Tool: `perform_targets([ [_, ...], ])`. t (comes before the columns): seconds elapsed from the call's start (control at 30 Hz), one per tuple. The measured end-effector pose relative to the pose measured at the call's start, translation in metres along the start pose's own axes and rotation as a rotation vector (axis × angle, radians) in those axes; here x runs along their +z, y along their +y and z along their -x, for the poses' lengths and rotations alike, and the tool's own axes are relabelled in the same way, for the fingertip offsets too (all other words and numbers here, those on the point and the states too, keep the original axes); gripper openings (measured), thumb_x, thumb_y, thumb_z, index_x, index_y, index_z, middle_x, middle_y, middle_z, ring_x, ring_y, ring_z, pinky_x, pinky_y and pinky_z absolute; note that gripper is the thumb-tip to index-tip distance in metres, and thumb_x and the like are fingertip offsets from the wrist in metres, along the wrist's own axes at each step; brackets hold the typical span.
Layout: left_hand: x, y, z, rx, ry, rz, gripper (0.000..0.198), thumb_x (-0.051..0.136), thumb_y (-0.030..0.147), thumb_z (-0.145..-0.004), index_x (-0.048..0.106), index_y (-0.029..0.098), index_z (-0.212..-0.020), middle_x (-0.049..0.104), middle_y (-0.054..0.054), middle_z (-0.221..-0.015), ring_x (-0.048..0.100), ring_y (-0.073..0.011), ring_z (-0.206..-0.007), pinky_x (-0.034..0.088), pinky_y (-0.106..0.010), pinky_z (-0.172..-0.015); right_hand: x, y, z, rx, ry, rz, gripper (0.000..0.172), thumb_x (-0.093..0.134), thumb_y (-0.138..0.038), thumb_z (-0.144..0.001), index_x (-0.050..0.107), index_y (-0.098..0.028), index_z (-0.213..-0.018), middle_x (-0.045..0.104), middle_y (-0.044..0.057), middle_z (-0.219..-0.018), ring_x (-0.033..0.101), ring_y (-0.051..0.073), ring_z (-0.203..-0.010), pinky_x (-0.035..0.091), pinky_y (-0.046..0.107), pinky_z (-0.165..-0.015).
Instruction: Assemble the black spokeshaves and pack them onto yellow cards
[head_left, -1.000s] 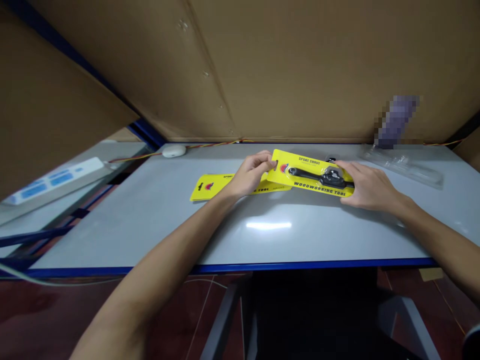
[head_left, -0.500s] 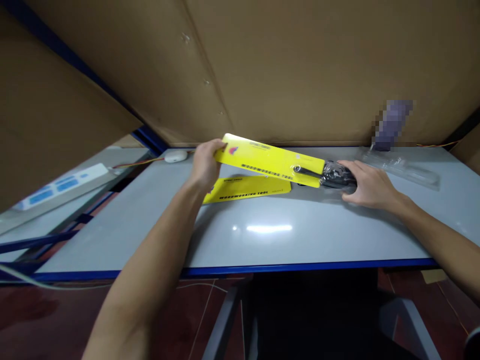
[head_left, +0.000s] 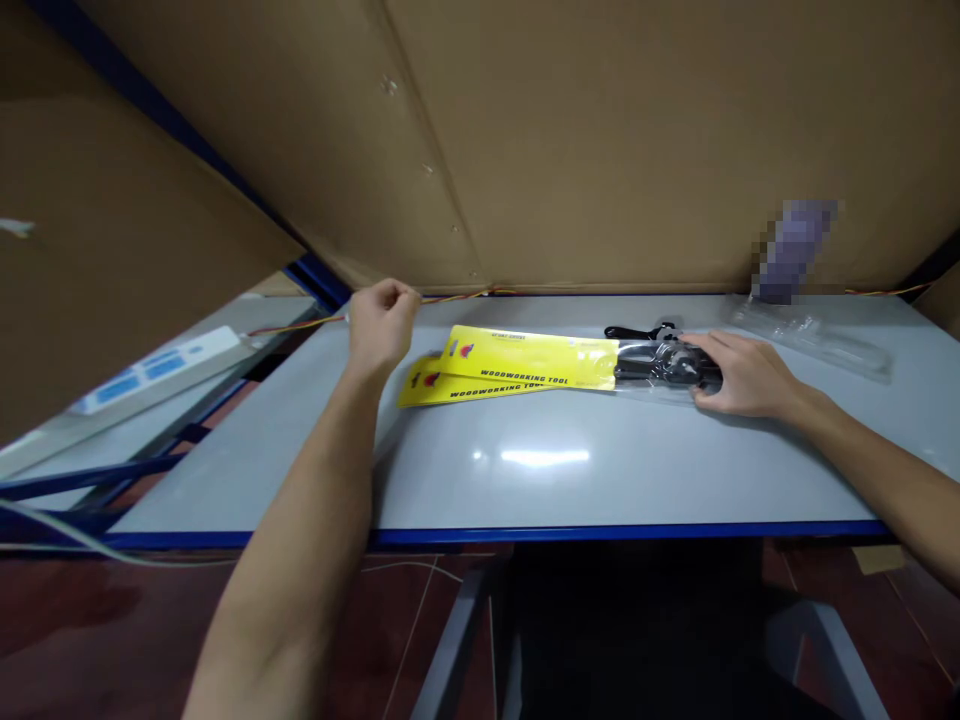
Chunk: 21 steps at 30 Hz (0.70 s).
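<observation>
A packaged spokeshave [head_left: 529, 357], on a yellow card printed "WOODWORKING TOOL" with a clear plastic front, lies on the table. Its black tool part shows through the plastic at the right end. My right hand [head_left: 746, 375] grips that end, thumb in front and fingers over the top. Under it, slightly askew, is a second packaged spokeshave [head_left: 450, 392]; its black handle [head_left: 634, 332] sticks out behind the upper pack. Left of the cards and apart from them, my left hand [head_left: 382, 325] is raised with curled fingers, and I see nothing in it.
Clear plastic packaging [head_left: 817, 340] lies at the back right, with a pixelated purple item [head_left: 795, 250] standing by it. A white power strip [head_left: 165, 370] is at the left beyond the table gap. Cardboard walls [head_left: 600, 150] enclose the back. A blue edge [head_left: 637, 533] runs along the table front.
The upper pack has come down from a tilted, raised position onto the other pack. My left hand has let go of its left end and closed; my right hand still holds the other end.
</observation>
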<state>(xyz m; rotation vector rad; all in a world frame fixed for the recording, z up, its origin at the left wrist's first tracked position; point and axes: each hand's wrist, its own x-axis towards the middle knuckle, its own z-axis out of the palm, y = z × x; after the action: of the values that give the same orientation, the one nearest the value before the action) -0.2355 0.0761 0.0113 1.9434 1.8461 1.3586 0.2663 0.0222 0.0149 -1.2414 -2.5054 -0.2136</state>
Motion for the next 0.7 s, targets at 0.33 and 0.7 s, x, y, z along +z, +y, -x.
perform_targets([
  [0.33, 0.057, 0.083, 0.030, 0.445, -0.091, -0.306, 0.027, 0.047, 0.039, -0.096, 0.060, 0.022, -0.080, 0.065, -0.008, -0.083, 0.056, -0.0279, -0.084, 0.038, -0.042, -0.080, -0.007, -0.004, -0.002, 0.003, 0.061, 0.042, 0.068, 0.065, -0.041, -0.081, 0.055, -0.023, -0.146, 0.071, 0.008, -0.108, 0.067, 0.028, -0.090, 0.050, 0.039, -0.078],
  [0.7, 0.028, 0.059, 0.018, 0.242, -0.138, -0.495, 0.036, 0.042, 0.044, -0.096, 0.065, 0.021, -0.082, 0.073, -0.011, -0.085, 0.063, -0.0275, -0.077, 0.039, -0.035, -0.069, -0.028, 0.038, -0.003, 0.104, 0.148, 0.192, 0.070, 0.061, -0.051, -0.092, 0.050, -0.017, -0.152, 0.057, 0.024, -0.133, 0.060, 0.040, -0.114, 0.049, 0.052, -0.091],
])
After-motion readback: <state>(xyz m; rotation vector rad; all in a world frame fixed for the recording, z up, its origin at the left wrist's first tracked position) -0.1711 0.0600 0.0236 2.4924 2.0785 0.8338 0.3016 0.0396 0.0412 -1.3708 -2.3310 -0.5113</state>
